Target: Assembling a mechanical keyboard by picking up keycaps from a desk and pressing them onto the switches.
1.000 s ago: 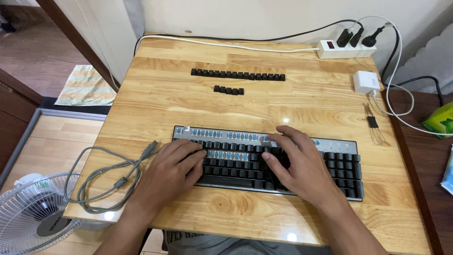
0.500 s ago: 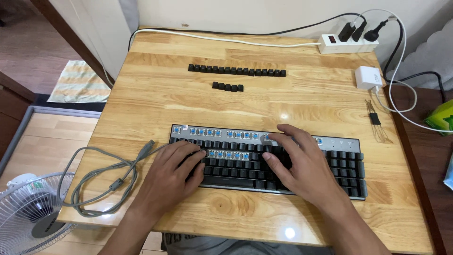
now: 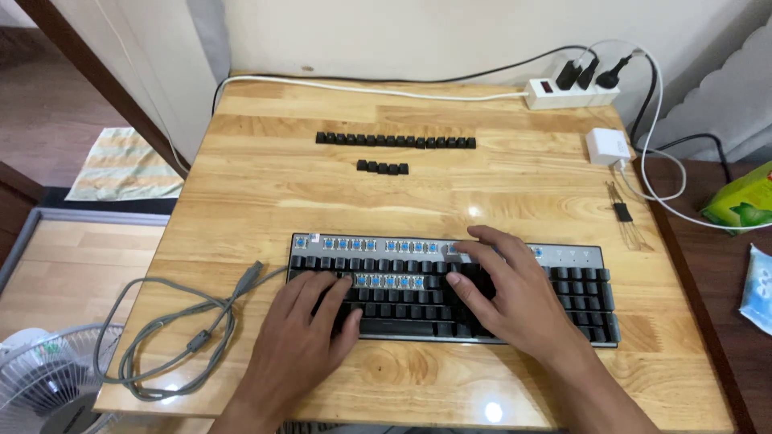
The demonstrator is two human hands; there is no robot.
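Two hands: left hand (image 3: 301,341) and right hand (image 3: 515,297) rest flat, fingers spread, grasping nothing, on the keyboard (image 3: 579,277).
Done: bared blue switches (image 3: 386,245) beyond the fingertips; removed keycaps (image 3: 394,141) rowed farther off.
Left: most black keys still seated.

Wooden table (image 3: 241,185) — keyboard (image 3: 579,277), two keycap rows (image 3: 394,141), power strip (image 3: 563,94), grey cable (image 3: 173,329).

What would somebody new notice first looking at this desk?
Both hands rest on a black keyboard at the near edge of the wooden table, left hand and right hand on its keys; some caps are off, baring blue switches. Two rows of loose black keycaps lie farther back. A grey cable coils at the left.
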